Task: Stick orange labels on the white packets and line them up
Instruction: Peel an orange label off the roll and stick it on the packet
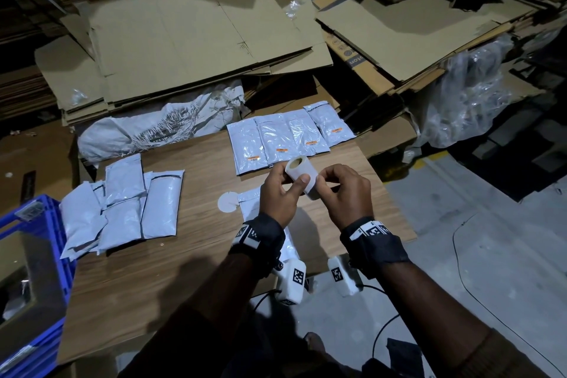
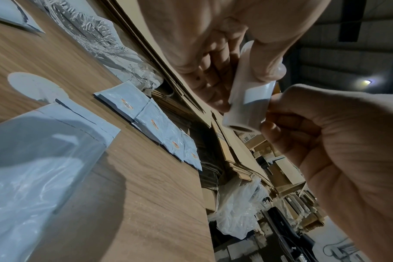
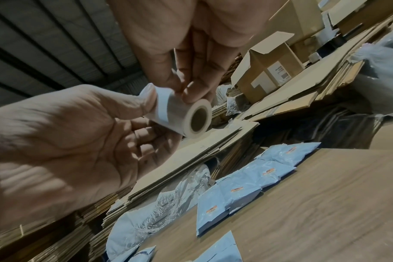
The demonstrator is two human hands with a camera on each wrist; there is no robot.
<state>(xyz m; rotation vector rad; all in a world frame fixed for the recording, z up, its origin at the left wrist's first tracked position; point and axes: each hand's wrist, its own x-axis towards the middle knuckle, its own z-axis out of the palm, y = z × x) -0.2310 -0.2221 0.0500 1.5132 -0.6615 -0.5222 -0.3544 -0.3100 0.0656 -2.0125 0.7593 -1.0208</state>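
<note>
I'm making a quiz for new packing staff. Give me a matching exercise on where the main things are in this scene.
Things:
1. label roll
2. labelled packets
3. unlabelled packets
4. blue crate

Places:
A. loose pile on the left of the table
B. beside the table's left edge
C. held above the table by the left hand and right hand
D. overlapping row at the table's far edge

Pairs: 1-C, 2-D, 3-A, 4-B
</note>
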